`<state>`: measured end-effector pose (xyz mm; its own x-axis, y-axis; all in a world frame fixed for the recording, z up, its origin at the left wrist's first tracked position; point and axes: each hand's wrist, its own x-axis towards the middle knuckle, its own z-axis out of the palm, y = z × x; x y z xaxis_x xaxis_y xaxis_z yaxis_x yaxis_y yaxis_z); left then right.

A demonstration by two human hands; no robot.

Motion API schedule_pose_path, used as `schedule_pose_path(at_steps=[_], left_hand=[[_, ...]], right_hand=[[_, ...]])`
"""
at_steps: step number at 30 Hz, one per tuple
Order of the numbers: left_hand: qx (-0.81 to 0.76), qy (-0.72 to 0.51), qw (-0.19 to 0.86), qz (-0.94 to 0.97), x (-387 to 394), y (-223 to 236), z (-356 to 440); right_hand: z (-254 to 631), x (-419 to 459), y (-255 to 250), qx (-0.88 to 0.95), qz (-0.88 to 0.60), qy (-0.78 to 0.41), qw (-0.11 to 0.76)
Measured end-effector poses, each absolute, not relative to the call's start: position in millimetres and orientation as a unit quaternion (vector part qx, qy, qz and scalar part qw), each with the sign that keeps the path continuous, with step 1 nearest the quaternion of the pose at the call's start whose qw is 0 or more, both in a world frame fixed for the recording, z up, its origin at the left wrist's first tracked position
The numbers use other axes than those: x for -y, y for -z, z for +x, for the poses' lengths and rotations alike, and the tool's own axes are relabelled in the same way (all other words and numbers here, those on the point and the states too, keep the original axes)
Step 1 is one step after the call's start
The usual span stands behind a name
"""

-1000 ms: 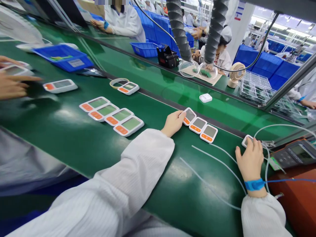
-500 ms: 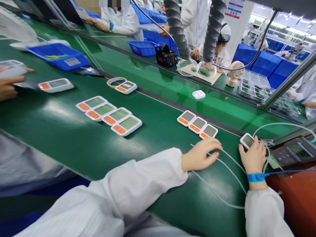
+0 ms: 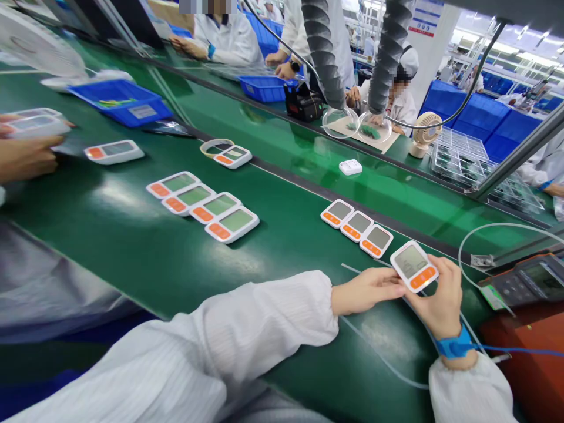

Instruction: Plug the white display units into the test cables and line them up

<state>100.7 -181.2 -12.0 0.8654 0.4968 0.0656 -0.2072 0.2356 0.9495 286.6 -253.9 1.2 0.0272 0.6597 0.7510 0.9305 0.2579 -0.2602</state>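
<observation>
A small white monitor [image 3: 414, 265] with a grey screen and an orange button strip is tilted up off the table. My right hand [image 3: 446, 296], wearing a blue wrist strap, grips its right and lower edge. My left hand [image 3: 369, 289] has its fingers and thumb closed at the monitor's lower left corner. Dark marks show on the screen, too blurred to read. Thin clear tubing [image 3: 383, 358] runs over the table beneath both hands. Just beyond them, three similar monitors [image 3: 358, 225] lie in a slanting row, screens up.
Several monitors with greenish screens [image 3: 238, 222] lie left of centre. At the right stands an orange and grey meter [image 3: 526, 279]. A blue tray [image 3: 127, 103] sits at far left, near a co-worker's hand [image 3: 26, 157] holding monitors. Two duct hoses [image 3: 324, 50] hang at the back.
My right hand has lifted the monitor from beside the meter and brought it left and nearer, turned screen up. My left hand has moved slightly right and down to its corner.
</observation>
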Motion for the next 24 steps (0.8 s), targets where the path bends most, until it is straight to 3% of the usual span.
schedule_pose_path(at_steps=[7, 12, 16, 24], left_hand=[[-0.188, -0.217, 0.853, 0.436, 178.1, 7.8, 97.6], [-0.170, -0.146, 0.862, 0.454, 168.2, 4.5, 92.7], [-0.156, -0.121, 0.850, 0.488, 168.6, 6.8, 93.0], [-0.181, -0.225, 0.834, 0.470, 162.9, 5.0, 94.2]], right_hand=[[279.8, 258.8, 0.8, 0.733, -0.507, -0.025, 0.453], [282.1, 253.1, 7.0, 0.752, -0.511, -0.093, 0.406], [284.2, 251.6, 8.3, 0.771, -0.509, -0.075, 0.375], [286.6, 252.2, 14.3, 0.736, -0.591, -0.018, 0.330]])
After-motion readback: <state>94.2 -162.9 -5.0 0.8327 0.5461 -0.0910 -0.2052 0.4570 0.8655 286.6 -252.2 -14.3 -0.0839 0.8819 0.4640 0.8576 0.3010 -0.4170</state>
